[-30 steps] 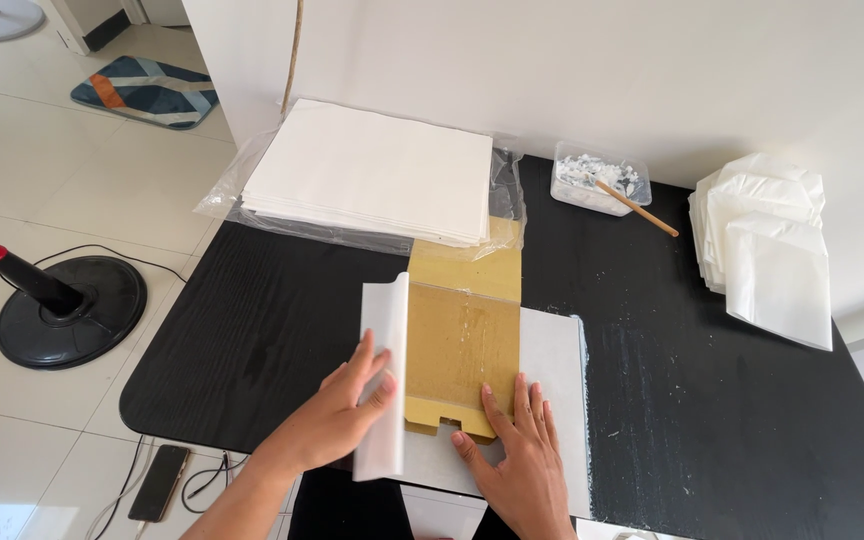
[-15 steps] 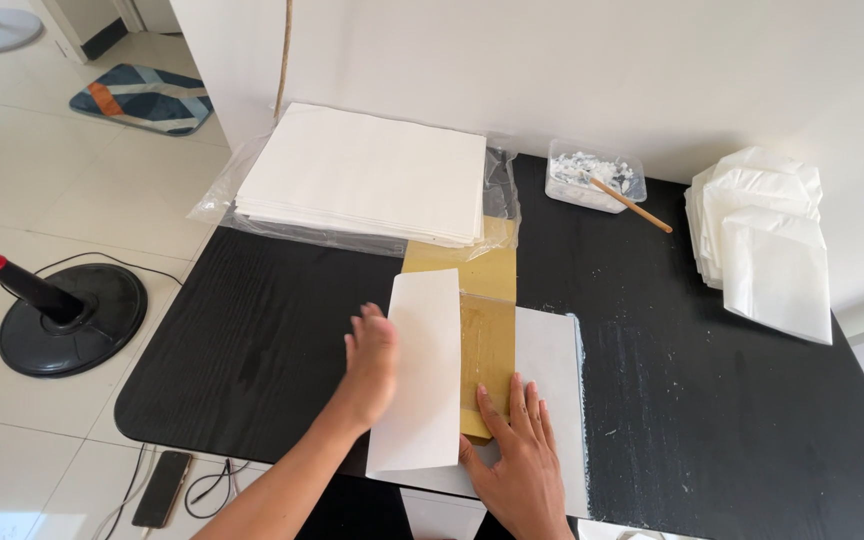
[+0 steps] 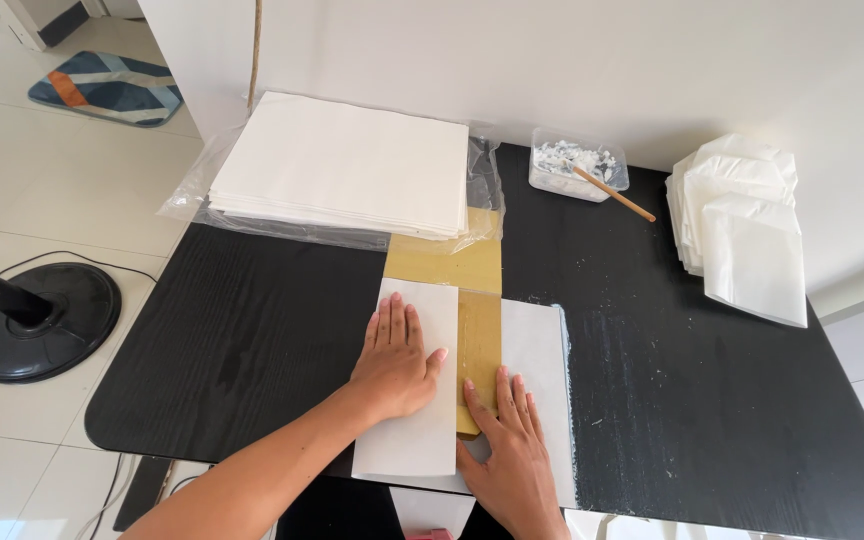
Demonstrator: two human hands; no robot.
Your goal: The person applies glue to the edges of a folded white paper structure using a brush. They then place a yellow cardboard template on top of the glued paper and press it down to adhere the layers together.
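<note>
Pressing two hands (left hand [image 3: 395, 358], right hand [image 3: 509, 440]) on one folded white sheet [image 3: 414, 440].

Single head-worn view, looked steeply down and forward over black table [image 3: 252, 340] toward white wall [image 3: 592, 70]. Stood close at near edge: both forearms entered from bottom of frame. Tiled floor [image 3: 62, 200] showed at left. No second view, so nothing shared.
</note>
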